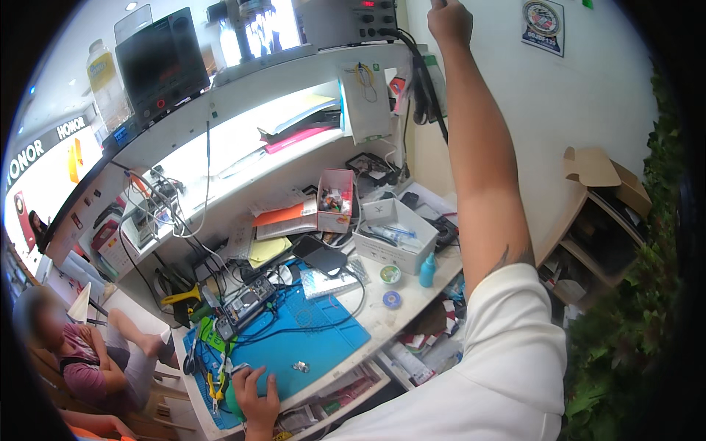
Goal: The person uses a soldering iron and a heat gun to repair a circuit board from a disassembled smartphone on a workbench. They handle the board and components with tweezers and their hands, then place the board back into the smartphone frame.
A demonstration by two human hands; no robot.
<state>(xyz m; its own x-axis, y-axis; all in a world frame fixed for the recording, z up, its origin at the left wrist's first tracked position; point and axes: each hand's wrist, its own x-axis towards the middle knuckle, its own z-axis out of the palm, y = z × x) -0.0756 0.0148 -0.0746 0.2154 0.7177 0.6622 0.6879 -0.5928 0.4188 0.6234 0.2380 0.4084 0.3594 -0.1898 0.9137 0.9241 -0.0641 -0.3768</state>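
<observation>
The left hand (257, 395) is at the table's (393, 334) near-left corner, its fingers bent beside a partly hidden green object (233, 403); whether it grips that object I cannot tell. A small silvery piece (301, 366) lies loose on the blue mat (323, 353), near the mat's front edge. Yellow-handled pliers (215, 386) rest by the mat's left edge. The right hand (451, 28) reaches high past the table's back edge, fingers curled; its grip is unclear.
</observation>
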